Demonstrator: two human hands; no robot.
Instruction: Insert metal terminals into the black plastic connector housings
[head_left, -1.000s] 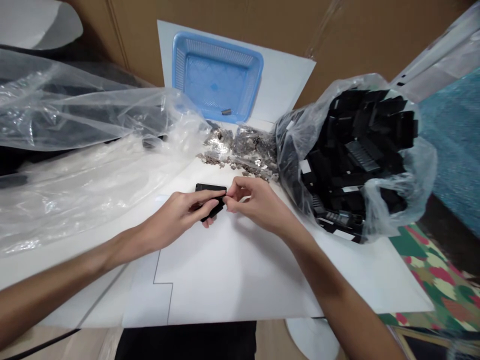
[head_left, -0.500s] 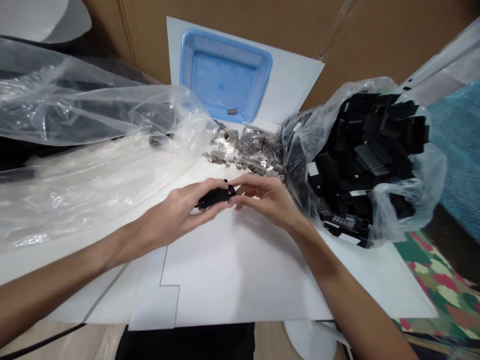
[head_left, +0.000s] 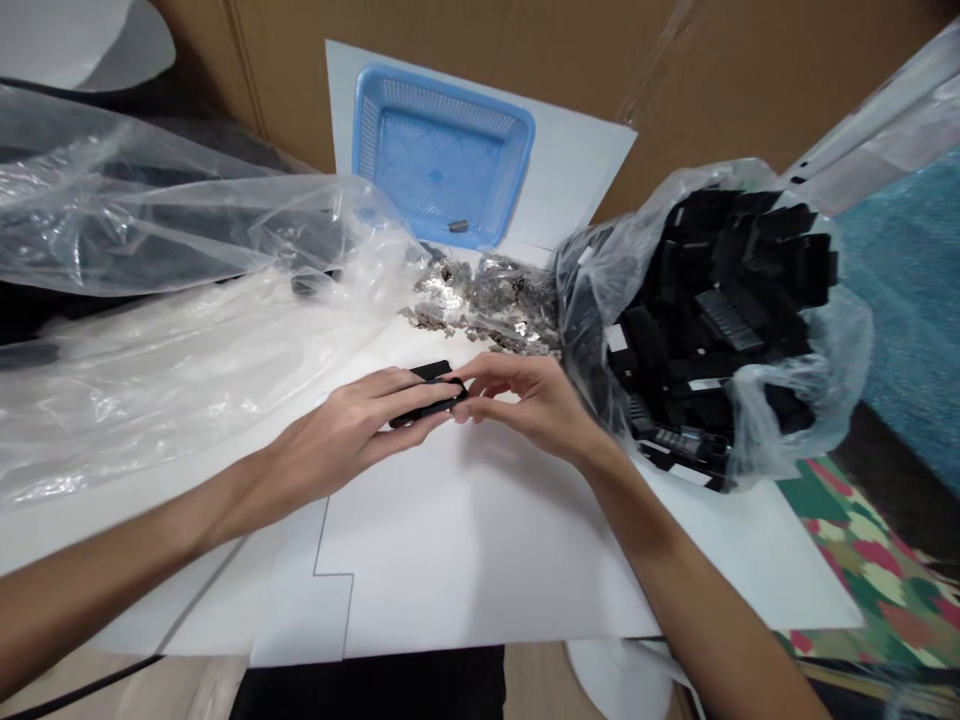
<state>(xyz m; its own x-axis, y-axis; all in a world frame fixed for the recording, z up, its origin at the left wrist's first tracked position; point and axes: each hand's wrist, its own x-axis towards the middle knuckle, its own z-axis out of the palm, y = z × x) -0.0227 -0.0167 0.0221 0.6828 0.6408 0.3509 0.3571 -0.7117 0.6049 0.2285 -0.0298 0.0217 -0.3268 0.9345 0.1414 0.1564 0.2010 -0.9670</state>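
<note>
A small flat black plastic part [head_left: 429, 390] is held above the white sheet [head_left: 480, 540], near its far edge. My left hand [head_left: 352, 430] grips it from the left, fingers stretched along its top and underside. My right hand [head_left: 517, 400] meets it from the right, fingertips pinched at the part's right end. Just beyond the hands lies a heap of small shiny metal pieces [head_left: 487, 295]. Whether the right fingers hold one of those pieces is hidden.
A clear bag full of black plastic parts [head_left: 712, 300] stands at the right. A blue basket [head_left: 439, 155] with one small dark piece leans at the back. Crumpled clear plastic sheeting [head_left: 165, 300] covers the left. Cardboard forms the back wall.
The black part has turned in my hands, from edge-on half a second ago to lying flatter now. Both hands stay together at the same spot.
</note>
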